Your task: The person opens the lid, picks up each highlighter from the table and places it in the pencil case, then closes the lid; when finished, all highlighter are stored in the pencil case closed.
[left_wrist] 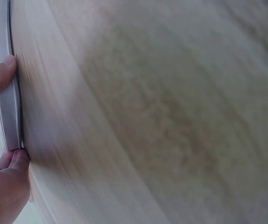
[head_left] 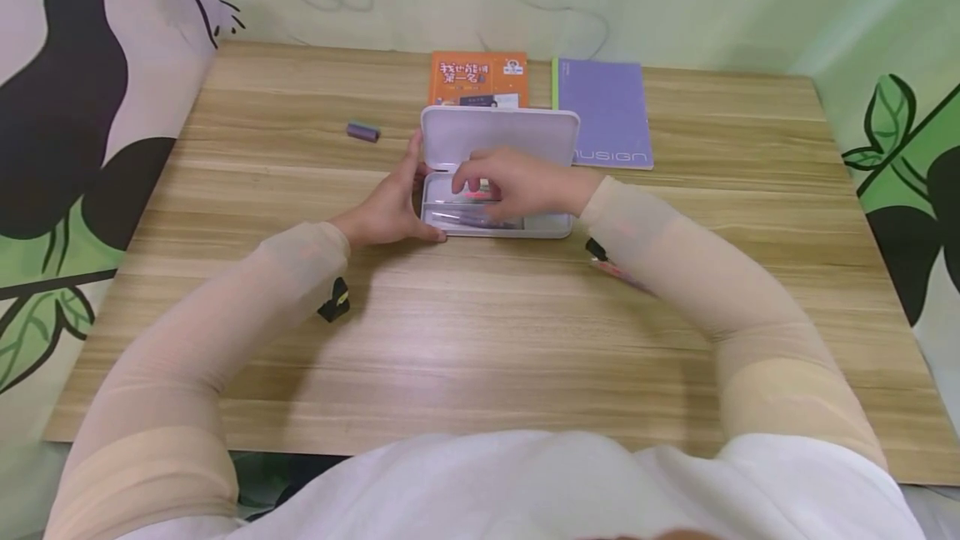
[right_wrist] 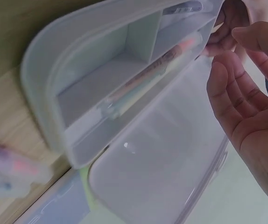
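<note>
A white pencil case [head_left: 553,227] lies with its lid raised on the table. My left hand [head_left: 388,205] grips its left end, thumb at the front corner; in the left wrist view the fingers and thumb of that hand [left_wrist: 5,191] press the case's side [left_wrist: 9,105]. Over the case hovers my right hand [head_left: 525,182], fingers bent. The right wrist view shows that hand [right_wrist: 253,105] holding nothing, thumb and fingertips apart. Inside the case [right_wrist: 38,79], a pinkish pen [right_wrist: 159,64] and others lie in the long compartment; a dark pen [right_wrist: 183,8] sits in another.
Behind the case lie an orange book [head_left: 472,77] and a purple notebook [head_left: 603,111]. A small dark cylinder [head_left: 363,132] is at the back left. A black item [head_left: 335,302] lies beside my left sleeve, and pens [head_left: 618,273] lie partly under my right forearm.
</note>
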A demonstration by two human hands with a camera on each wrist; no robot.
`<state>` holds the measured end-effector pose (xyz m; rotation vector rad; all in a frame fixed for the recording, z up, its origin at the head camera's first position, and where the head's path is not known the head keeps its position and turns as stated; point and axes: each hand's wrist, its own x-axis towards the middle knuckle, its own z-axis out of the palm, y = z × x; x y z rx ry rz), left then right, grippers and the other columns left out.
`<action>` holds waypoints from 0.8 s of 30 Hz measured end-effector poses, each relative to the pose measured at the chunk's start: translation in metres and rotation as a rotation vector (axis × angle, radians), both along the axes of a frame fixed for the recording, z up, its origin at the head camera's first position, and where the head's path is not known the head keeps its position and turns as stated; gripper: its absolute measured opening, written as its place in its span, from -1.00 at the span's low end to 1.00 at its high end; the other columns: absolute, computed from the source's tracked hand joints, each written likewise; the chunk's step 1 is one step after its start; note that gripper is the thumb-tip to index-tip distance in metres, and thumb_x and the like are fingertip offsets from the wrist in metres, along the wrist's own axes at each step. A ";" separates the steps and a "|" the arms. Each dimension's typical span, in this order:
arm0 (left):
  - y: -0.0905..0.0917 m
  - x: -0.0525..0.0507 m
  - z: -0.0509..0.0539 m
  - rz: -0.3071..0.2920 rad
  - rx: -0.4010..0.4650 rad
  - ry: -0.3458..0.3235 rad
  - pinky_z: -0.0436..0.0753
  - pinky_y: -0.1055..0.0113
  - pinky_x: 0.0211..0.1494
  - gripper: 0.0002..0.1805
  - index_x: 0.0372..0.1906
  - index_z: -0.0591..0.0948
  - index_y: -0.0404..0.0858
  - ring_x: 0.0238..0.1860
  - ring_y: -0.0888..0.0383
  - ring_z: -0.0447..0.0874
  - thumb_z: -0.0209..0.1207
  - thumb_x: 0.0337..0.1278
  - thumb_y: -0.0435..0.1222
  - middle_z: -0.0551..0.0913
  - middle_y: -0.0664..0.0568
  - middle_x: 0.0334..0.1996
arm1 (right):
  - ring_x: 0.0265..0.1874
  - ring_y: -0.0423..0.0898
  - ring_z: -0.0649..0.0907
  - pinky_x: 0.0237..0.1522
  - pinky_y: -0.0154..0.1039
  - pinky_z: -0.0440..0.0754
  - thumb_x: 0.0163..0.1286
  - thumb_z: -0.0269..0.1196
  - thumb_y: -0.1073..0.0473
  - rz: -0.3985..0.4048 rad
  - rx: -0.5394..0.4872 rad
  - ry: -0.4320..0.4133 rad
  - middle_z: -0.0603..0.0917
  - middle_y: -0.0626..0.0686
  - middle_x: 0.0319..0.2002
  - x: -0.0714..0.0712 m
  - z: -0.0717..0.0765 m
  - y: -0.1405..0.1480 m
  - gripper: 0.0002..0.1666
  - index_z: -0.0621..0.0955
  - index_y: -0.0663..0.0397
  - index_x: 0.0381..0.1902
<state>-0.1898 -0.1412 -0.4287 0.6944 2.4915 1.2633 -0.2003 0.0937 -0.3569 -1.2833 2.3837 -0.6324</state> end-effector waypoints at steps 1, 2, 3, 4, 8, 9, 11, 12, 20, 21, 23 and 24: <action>0.000 0.000 0.000 -0.002 0.006 -0.002 0.36 0.18 0.43 0.63 0.51 -0.49 -0.04 0.16 -0.01 0.42 0.61 -0.47 -0.34 0.38 -0.17 0.08 | -0.36 0.02 0.55 -0.26 -0.25 0.55 0.12 0.30 0.38 -0.011 -0.005 0.000 0.59 0.14 -0.16 0.000 0.001 0.003 -0.51 0.57 0.09 0.06; 0.000 0.000 0.000 -0.001 0.009 -0.005 0.36 0.18 0.43 0.63 0.50 -0.49 -0.03 0.16 -0.01 0.42 0.61 -0.47 -0.34 0.38 -0.18 0.08 | -0.36 0.01 0.55 -0.27 -0.25 0.56 0.12 0.30 0.38 -0.023 -0.009 0.002 0.60 0.14 -0.16 0.001 0.002 0.007 -0.51 0.57 0.09 0.06; 0.000 0.000 0.000 0.001 0.011 -0.009 0.36 0.18 0.43 0.63 0.50 -0.49 -0.03 0.17 -0.02 0.42 0.61 -0.48 -0.35 0.38 -0.18 0.09 | -0.37 0.00 0.55 -0.28 -0.24 0.56 0.11 0.30 0.39 -0.035 -0.013 0.008 0.60 0.14 -0.16 0.002 0.003 0.011 -0.51 0.58 0.10 0.06; 0.000 0.000 0.001 0.002 0.012 -0.012 0.36 0.17 0.43 0.63 0.50 -0.49 -0.03 0.17 -0.02 0.42 0.61 -0.48 -0.35 0.38 -0.18 0.09 | -0.37 0.00 0.56 -0.28 -0.24 0.57 0.10 0.29 0.40 -0.045 -0.020 0.013 0.60 0.14 -0.16 0.002 0.003 0.015 -0.51 0.58 0.10 0.06; 0.001 0.001 0.002 0.007 0.012 -0.021 0.34 0.17 0.45 0.64 0.51 -0.49 -0.03 0.19 -0.04 0.42 0.61 -0.49 -0.37 0.38 -0.20 0.12 | -0.36 0.01 0.57 -0.28 -0.16 0.61 0.10 0.29 0.40 -0.080 -0.058 0.038 0.60 0.17 -0.16 0.003 0.004 0.036 -0.51 0.57 0.12 0.05; 0.001 0.001 0.002 0.006 0.013 -0.021 0.34 0.17 0.45 0.64 0.51 -0.49 -0.03 0.20 -0.04 0.41 0.61 -0.49 -0.37 0.38 -0.20 0.12 | -0.36 0.02 0.57 -0.27 -0.13 0.62 0.10 0.29 0.41 -0.087 -0.074 0.041 0.60 0.18 -0.16 0.004 0.004 0.042 -0.51 0.57 0.13 0.05; 0.001 0.000 0.002 0.005 0.016 -0.023 0.33 0.17 0.46 0.64 0.51 -0.49 -0.04 0.21 -0.05 0.41 0.61 -0.50 -0.38 0.38 -0.21 0.13 | -0.35 0.02 0.58 -0.27 -0.08 0.64 0.10 0.30 0.41 -0.099 -0.095 0.049 0.60 0.19 -0.14 0.004 0.004 0.052 -0.51 0.57 0.15 0.05; 0.001 0.000 0.002 0.004 0.020 -0.025 0.33 0.17 0.46 0.64 0.51 -0.49 -0.04 0.21 -0.05 0.40 0.61 -0.50 -0.38 0.38 -0.22 0.13 | -0.35 0.02 0.58 -0.27 -0.07 0.64 0.11 0.31 0.41 -0.105 -0.097 0.056 0.61 0.19 -0.13 0.004 0.003 0.057 -0.51 0.56 0.15 0.05; 0.001 0.000 0.000 0.004 0.005 -0.022 0.32 0.16 0.47 0.63 0.50 -0.49 -0.02 0.20 -0.04 0.39 0.61 -0.48 -0.36 0.37 -0.21 0.13 | -0.39 0.04 0.60 -0.29 -0.08 0.63 0.12 0.29 0.44 -0.184 -0.093 0.069 0.60 0.21 -0.15 0.013 0.004 0.091 -0.53 0.56 0.18 0.04; 0.001 0.000 0.001 0.004 0.005 -0.024 0.31 0.16 0.47 0.63 0.50 -0.49 -0.01 0.21 -0.04 0.39 0.61 -0.48 -0.36 0.37 -0.20 0.13 | -0.40 0.04 0.60 -0.29 -0.07 0.63 0.11 0.27 0.45 -0.191 -0.096 0.077 0.60 0.21 -0.16 0.014 0.002 0.095 -0.53 0.56 0.20 0.03; 0.001 0.000 0.002 0.007 0.001 -0.028 0.30 0.16 0.47 0.63 0.50 -0.48 0.01 0.21 -0.03 0.39 0.61 -0.47 -0.35 0.37 -0.20 0.13 | -0.41 0.03 0.60 -0.30 -0.04 0.64 0.12 0.26 0.47 -0.203 -0.104 0.084 0.60 0.23 -0.17 0.016 -0.002 0.103 -0.54 0.56 0.23 0.03; 0.001 0.001 0.003 0.007 0.001 -0.029 0.30 0.16 0.48 0.63 0.50 -0.48 0.01 0.21 -0.03 0.39 0.61 -0.47 -0.35 0.38 -0.20 0.13 | -0.41 0.03 0.60 -0.31 -0.05 0.63 0.12 0.25 0.47 -0.213 -0.103 0.088 0.59 0.22 -0.18 0.018 -0.004 0.106 -0.54 0.56 0.23 0.03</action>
